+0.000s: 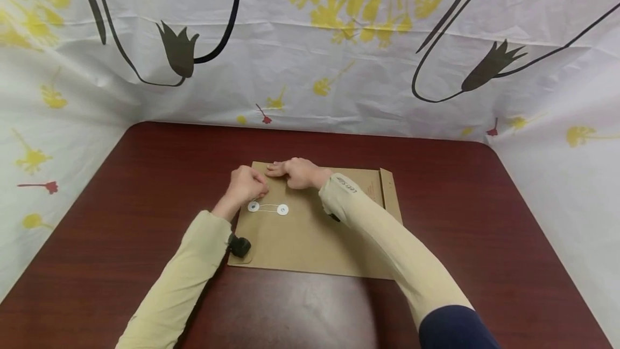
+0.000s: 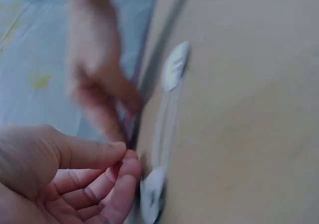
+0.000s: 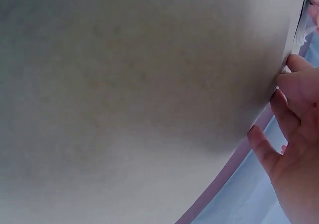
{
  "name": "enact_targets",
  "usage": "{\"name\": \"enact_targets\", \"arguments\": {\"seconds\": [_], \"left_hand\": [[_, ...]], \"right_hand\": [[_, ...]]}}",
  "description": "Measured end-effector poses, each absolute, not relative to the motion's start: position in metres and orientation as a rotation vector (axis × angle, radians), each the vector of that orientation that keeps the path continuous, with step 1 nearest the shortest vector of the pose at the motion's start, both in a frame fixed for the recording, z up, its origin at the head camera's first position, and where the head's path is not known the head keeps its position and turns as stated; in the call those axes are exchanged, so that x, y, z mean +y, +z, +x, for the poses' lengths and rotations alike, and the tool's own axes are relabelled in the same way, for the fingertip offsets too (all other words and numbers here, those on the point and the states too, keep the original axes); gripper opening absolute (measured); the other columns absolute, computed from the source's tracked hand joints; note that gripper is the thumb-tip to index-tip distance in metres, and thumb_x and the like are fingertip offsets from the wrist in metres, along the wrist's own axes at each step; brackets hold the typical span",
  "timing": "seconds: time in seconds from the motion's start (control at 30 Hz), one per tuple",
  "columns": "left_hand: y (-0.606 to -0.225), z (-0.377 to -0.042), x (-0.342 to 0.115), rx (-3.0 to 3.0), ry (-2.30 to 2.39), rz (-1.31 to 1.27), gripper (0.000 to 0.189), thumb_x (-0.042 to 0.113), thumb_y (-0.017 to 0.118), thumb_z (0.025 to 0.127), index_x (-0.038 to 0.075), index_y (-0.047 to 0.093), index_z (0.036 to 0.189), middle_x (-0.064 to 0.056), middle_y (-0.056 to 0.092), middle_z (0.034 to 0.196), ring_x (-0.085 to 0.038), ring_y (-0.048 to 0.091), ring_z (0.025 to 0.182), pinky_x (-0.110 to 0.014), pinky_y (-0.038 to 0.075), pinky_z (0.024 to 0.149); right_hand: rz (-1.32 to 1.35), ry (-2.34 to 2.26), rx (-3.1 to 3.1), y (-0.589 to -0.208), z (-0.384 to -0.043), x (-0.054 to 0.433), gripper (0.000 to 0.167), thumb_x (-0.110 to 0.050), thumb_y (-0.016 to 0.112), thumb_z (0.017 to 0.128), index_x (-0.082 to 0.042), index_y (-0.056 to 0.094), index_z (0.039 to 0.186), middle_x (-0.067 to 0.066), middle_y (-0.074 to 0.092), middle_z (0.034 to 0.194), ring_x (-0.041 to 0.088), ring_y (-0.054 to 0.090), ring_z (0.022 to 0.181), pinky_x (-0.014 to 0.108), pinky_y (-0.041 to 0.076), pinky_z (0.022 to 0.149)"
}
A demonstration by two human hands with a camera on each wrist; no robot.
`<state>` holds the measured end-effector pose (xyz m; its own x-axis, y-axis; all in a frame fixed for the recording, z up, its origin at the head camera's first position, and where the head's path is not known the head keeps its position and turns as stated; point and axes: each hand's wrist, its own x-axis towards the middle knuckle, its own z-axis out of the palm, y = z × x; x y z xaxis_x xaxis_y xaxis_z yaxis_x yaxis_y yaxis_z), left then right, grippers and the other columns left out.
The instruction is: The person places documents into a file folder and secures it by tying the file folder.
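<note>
A flat brown string-tie envelope (image 1: 310,236) lies on the table. Two white button discs, a left one (image 1: 253,207) and a right one (image 1: 283,209), sit near its left side with a thin string (image 2: 165,119) running in two strands between them. Just above the left disc, my left hand (image 1: 248,183) pinches thumb against forefinger on what looks like the string's loose end, barely visible. My right hand (image 1: 297,173) rests on the envelope near its upper left edge, fingers spread and touching the surface. The right wrist view also shows these fingers (image 3: 262,149) against the envelope.
The dark red wooden table (image 1: 160,176) extends around the envelope. A narrow folded flap (image 1: 390,193) stands at the envelope's right end. Patterned white sheeting (image 1: 310,79) hangs behind the table and at both sides. A small black camera (image 1: 239,246) sits at my left wrist.
</note>
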<state>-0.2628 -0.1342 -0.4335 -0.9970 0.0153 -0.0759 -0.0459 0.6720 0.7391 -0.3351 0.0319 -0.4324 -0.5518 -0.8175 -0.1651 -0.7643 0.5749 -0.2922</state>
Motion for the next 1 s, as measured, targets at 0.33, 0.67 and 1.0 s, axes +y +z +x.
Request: {"name": "enact_targets", "arguments": {"seconds": [0.33, 0.67, 1.0], "left_hand": [[-0.439, -0.244, -0.097, 3.136, 0.877, 0.544, 0.016, -0.008, 0.062, 0.071, 0.006, 0.064, 0.064, -0.003, 0.063, 0.064, -0.019, 0.06, 0.061, -0.03, 0.049, 0.056], [-0.439, -0.222, -0.063, 3.25, 0.411, 0.706, 0.018, -0.006, 0.063, 0.078, 0.006, 0.059, 0.065, -0.006, 0.059, 0.061, -0.022, 0.059, 0.056, -0.035, 0.048, 0.047], [-0.44, -0.219, -0.054, 3.249, 0.291, 0.808, 0.012, -0.004, 0.061, 0.081, 0.005, 0.066, 0.074, -0.011, 0.063, 0.068, -0.027, 0.062, 0.059, -0.039, 0.05, 0.048]], "right_hand": [[-1.231, -0.331, 2.482, -0.428, -0.337, 0.032, 0.066, 0.014, 0.04, 0.078, -0.018, 0.051, 0.135, -0.001, 0.04, 0.144, 0.014, 0.034, 0.134, 0.022, 0.039, 0.086], [-1.225, -0.347, 2.411, -0.425, -0.338, 0.034, 0.068, 0.013, 0.043, 0.075, -0.017, 0.05, 0.135, 0.0, 0.038, 0.145, 0.015, 0.029, 0.136, 0.021, 0.032, 0.095], [-1.181, -0.287, 2.393, -0.42, -0.338, 0.031, 0.068, 0.013, 0.044, 0.075, -0.017, 0.048, 0.136, 0.0, 0.035, 0.147, 0.017, 0.026, 0.137, 0.027, 0.019, 0.11]]}}
